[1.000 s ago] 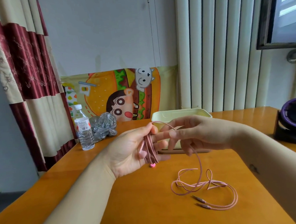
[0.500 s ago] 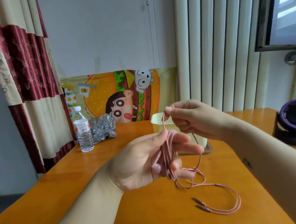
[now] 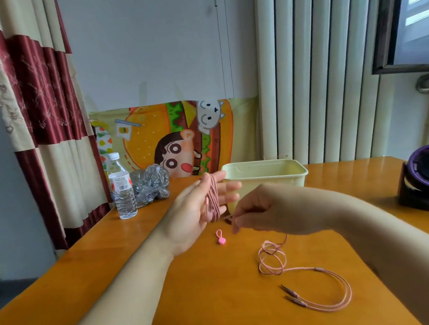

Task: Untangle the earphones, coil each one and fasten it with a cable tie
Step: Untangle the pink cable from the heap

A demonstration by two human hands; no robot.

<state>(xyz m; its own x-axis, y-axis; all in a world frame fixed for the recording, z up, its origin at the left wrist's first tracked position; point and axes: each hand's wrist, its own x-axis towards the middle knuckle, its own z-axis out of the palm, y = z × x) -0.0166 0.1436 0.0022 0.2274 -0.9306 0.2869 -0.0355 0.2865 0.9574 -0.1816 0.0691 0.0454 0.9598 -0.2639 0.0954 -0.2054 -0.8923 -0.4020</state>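
My left hand point(image 3: 193, 210) is raised palm up over the table, and a pink earphone cable coil point(image 3: 213, 199) is wound in several loops round its straight fingers, with the thumb against the loops. Just to the right and lower, my right hand point(image 3: 258, 212) pinches the same cable beside the coil. From there the cable drops to loose loops point(image 3: 273, 261) on the table and ends in two plugs point(image 3: 295, 297). A small pink cable tie point(image 3: 220, 237) with a round head lies on the table below the hands.
A pale green plastic tub point(image 3: 264, 177) stands behind the hands. A water bottle point(image 3: 122, 187) and a crumpled clear bag point(image 3: 150, 184) sit at the back left by the curtain. A purple and black device point(image 3: 425, 176) is at the right edge of the orange wooden table point(image 3: 203, 299).
My right hand came down from above the left hand to below it, laying cable round the fingers. The pink tie, earlier at the left hand, now lies on the table.
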